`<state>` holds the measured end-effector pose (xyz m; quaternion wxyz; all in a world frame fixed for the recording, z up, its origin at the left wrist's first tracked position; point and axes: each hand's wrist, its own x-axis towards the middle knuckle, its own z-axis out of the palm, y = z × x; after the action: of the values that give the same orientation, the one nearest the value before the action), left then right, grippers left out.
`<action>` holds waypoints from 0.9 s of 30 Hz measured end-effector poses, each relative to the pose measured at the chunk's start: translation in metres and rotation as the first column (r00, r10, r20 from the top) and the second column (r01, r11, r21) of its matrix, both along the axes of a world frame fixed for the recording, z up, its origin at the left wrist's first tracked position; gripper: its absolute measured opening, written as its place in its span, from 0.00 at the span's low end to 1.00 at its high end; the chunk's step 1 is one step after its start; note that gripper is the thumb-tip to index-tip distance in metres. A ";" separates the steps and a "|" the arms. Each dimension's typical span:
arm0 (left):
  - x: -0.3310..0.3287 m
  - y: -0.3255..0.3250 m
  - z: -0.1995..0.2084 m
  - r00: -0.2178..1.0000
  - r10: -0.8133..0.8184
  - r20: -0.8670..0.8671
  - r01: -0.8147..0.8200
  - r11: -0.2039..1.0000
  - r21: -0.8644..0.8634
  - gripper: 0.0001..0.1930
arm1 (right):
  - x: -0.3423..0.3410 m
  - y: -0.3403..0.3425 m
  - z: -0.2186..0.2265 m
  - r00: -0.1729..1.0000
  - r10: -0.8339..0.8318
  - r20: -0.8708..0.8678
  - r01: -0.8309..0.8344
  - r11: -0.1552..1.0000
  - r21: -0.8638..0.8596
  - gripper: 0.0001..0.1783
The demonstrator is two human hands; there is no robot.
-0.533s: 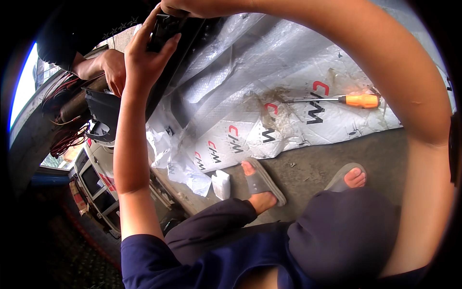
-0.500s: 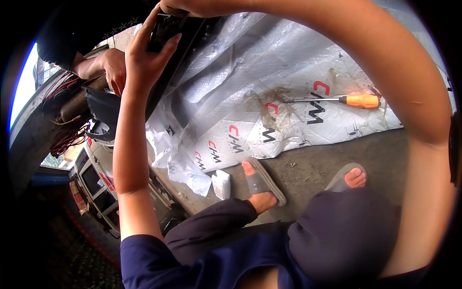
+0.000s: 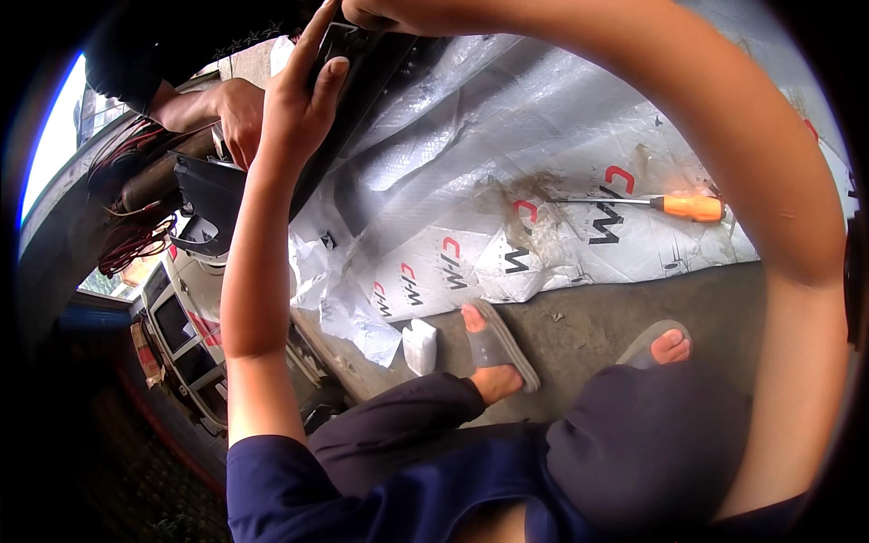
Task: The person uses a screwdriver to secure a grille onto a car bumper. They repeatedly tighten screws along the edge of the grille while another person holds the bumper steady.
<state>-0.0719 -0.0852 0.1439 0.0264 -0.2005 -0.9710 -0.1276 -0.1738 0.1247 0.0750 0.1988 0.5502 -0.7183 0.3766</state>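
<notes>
Left hand [image 3: 297,110], spread wide at the black part [image 3: 359,47] (right hand [image 3: 371,13]: I cannot tell), could slip under uneven pressing.

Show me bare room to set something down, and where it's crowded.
Nearly bare: the floor between the sandals, bordered by the plastic sheet. Also free: the creased sheet beyond the orange-handled screwdriver. Crowded: upper left, where the left hand and right hand are at a black part, near a co-worker's hand.

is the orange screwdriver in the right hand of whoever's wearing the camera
No, the orange-handled screwdriver lies on the white sheet, while the right hand is up by the black part.
</notes>
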 end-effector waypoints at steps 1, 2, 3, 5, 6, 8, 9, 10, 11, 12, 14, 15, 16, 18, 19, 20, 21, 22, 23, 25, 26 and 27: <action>0.002 0.002 0.005 0.974 0.168 0.152 -0.180 0.981 0.068 0.30 | 0.000 -0.001 0.000 1.000 -0.003 0.018 0.003 1.000 0.021 0.07; 0.005 0.005 0.010 0.897 0.315 0.309 -0.363 0.926 0.109 0.31 | 0.001 -0.001 0.000 0.999 -0.007 0.037 0.005 0.999 0.043 0.07; 0.005 0.015 0.015 0.779 0.423 0.464 -0.532 0.837 0.131 0.32 | 0.002 0.000 0.001 0.999 -0.016 0.052 0.012 0.997 0.074 0.07; -0.001 0.005 0.013 0.799 0.294 0.524 -0.466 0.854 0.231 0.30 | 0.001 0.002 -0.003 1.000 0.010 0.011 -0.010 1.000 0.006 0.07; -0.003 -0.005 0.014 0.739 0.333 0.586 -0.530 0.823 0.201 0.30 | -0.001 0.003 -0.004 1.000 0.012 -0.007 -0.012 1.000 -0.020 0.07; -0.005 -0.019 0.002 0.835 0.197 0.513 -0.391 0.869 0.303 0.24 | 0.000 0.002 -0.006 1.000 0.022 -0.019 -0.023 0.998 -0.055 0.06; -0.004 -0.024 -0.002 0.839 0.196 0.508 -0.387 0.871 0.303 0.23 | 0.000 0.002 -0.006 0.999 0.030 -0.014 -0.031 0.997 -0.065 0.06; -0.004 -0.026 -0.004 0.842 0.193 0.504 -0.381 0.873 0.303 0.22 | 0.001 0.002 -0.004 0.999 0.035 -0.008 -0.036 0.996 -0.076 0.05; -0.005 -0.029 -0.005 0.845 0.190 0.499 -0.376 0.876 0.302 0.21 | 0.003 0.004 -0.002 1.000 0.021 -0.004 -0.021 0.999 -0.045 0.05; -0.006 -0.034 -0.007 0.840 0.165 0.517 -0.375 0.865 0.333 0.21 | 0.006 0.006 0.000 1.000 0.007 0.000 -0.007 1.000 -0.014 0.05; -0.005 -0.028 -0.006 0.859 0.175 0.481 -0.365 0.869 0.335 0.22 | 0.011 0.010 0.009 1.000 -0.030 0.002 0.030 0.995 0.091 0.12; -0.005 -0.026 -0.006 0.868 0.180 0.463 -0.360 0.870 0.336 0.22 | 0.013 0.008 0.011 0.997 -0.075 0.017 0.073 0.992 0.103 0.15; -0.003 -0.026 -0.005 0.867 0.176 0.467 -0.355 0.874 0.331 0.22 | 0.017 0.006 0.014 0.993 -0.116 0.034 0.112 0.987 0.116 0.17; -0.003 -0.029 -0.006 0.877 0.180 0.445 -0.341 0.887 0.313 0.22 | 0.024 0.011 0.023 0.990 -0.130 0.057 0.127 0.991 0.048 0.23; -0.004 -0.030 -0.008 0.881 0.178 0.438 -0.331 0.893 0.304 0.22 | 0.024 0.008 0.021 0.987 -0.154 0.046 0.153 0.988 0.039 0.22; -0.004 -0.031 -0.009 0.890 0.161 0.427 -0.316 0.892 0.323 0.23 | 0.023 0.003 0.016 0.983 -0.179 0.034 0.178 0.984 0.029 0.22; -0.004 -0.033 -0.010 0.898 0.145 0.416 -0.301 0.891 0.340 0.23 | 0.023 -0.001 0.014 0.979 -0.203 0.024 0.202 0.979 0.017 0.21; -0.003 -0.031 -0.011 0.904 0.126 0.408 -0.287 0.888 0.360 0.24 | 0.022 -0.002 0.012 0.979 -0.204 0.014 0.204 0.979 0.001 0.20; -0.001 -0.030 -0.010 0.872 0.131 0.472 -0.345 0.848 0.402 0.27 | 0.021 -0.003 0.010 0.979 -0.206 0.005 0.206 0.978 -0.016 0.20; 0.003 -0.025 -0.004 0.796 0.118 0.594 -0.461 0.754 0.469 0.33 | 0.021 -0.003 0.007 0.977 -0.215 -0.002 0.215 0.976 -0.034 0.19; 0.002 -0.017 0.001 0.806 0.119 0.579 -0.416 0.811 0.412 0.35 | 0.020 -0.003 0.006 0.975 -0.223 -0.002 0.222 0.974 -0.036 0.18; 0.000 -0.008 0.008 0.817 0.118 0.565 -0.368 0.861 0.351 0.37 | 0.019 -0.002 0.005 0.973 -0.231 -0.003 0.231 0.972 -0.037 0.18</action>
<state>-0.0720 -0.0933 0.1515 -0.1780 -0.0173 -0.9028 -0.3910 -0.1545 0.1224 0.0797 0.2537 0.4606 -0.7698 0.3619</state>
